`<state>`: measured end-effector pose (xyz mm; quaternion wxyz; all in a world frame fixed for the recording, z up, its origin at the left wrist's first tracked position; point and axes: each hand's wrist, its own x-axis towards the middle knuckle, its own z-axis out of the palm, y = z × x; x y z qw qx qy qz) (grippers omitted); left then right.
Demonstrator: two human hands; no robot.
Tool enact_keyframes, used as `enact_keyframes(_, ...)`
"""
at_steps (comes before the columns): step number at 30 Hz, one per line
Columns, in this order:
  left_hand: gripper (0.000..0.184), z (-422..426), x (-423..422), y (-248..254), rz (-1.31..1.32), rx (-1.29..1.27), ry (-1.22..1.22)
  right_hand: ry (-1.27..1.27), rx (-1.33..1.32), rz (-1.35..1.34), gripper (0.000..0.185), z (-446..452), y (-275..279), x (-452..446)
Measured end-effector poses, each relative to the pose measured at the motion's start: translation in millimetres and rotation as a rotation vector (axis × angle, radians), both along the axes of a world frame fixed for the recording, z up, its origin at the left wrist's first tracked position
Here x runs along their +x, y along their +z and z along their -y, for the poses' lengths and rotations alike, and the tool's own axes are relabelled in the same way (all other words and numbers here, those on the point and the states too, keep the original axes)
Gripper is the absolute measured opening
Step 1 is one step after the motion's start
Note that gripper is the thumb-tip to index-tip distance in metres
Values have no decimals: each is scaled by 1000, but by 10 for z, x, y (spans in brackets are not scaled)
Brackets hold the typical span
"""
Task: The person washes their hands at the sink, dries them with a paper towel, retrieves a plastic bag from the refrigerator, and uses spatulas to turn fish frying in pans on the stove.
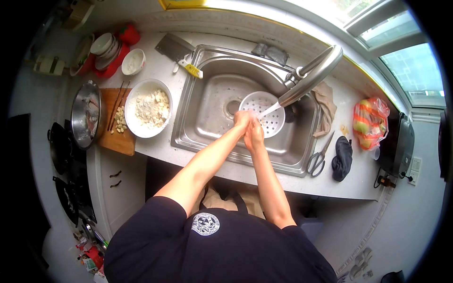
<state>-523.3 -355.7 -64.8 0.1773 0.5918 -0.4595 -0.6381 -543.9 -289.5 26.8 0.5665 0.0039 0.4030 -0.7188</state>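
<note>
Over the sink [203, 137], my left hand [242, 120] and my right hand [255, 135] are pressed together under running water [270, 110]. Both look closed, fingers bunched against each other; whether anything lies between them is hidden. Beneath and beside them a white perforated colander [276, 125] rests in the basin, with a few small pale bits in it. The water falls from a curved metal faucet [317, 75] at the sink's back right. Left of the hands shows the round drain [233, 107].
Left of the sink are a cleaver [174, 47], a white bowl of floury pale chunks [150, 107], a cutting board [123, 144] with garlic cloves, chopsticks and a metal basin [78, 115]. Rightward lie a cloth [324, 106], scissors [318, 162], a dark cloth item [342, 158] and a bag of fruit [370, 123].
</note>
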Motion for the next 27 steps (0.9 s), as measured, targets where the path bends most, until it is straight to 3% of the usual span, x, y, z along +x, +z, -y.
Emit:
enact_keyframes(3, 26, 108, 14, 195, 112, -108, -90, 33, 16, 100, 41, -1, -118, -106)
enact_keyframes(6, 31, 133, 62, 331, 144, -500, -235, -30, 103, 234, 40, 37, 25, -120)
enact_keyframes(9, 33, 167, 146, 707, 90, -468, -355, -45, 141, 277, 38, 87, 284, -130)
enact_keyframes(12, 38, 108, 241, 562, -54, -594, -370, -59, 66, 200, 35, 164, 33, -111)
enact_keyframes(14, 44, -81, 120, -60, -305, -371, -305, -87, -14, 136, 35, 266, -235, -117)
enact_keyframes(15, 52, -189, 30, 236, -461, 44, -137, -98, -25, 108, 35, 294, -291, -164)
enact_keyframes(18, 67, -286, 41, 491, -268, 351, -109, -126, 67, 20, 35, 353, -290, -219)
enact_keyframes(21, 66, -204, 37, 1076, -187, 439, -31, -150, 223, -86, 35, 335, -169, -155)
enact_keyframes(25, 56, -114, 56, 1049, -449, 571, 14, -143, 432, -318, 36, 355, -69, -156)
enact_keyframes(27, 53, -160, 13, 1013, -473, 556, 37, -36, 485, -574, 36, 356, -121, -216)
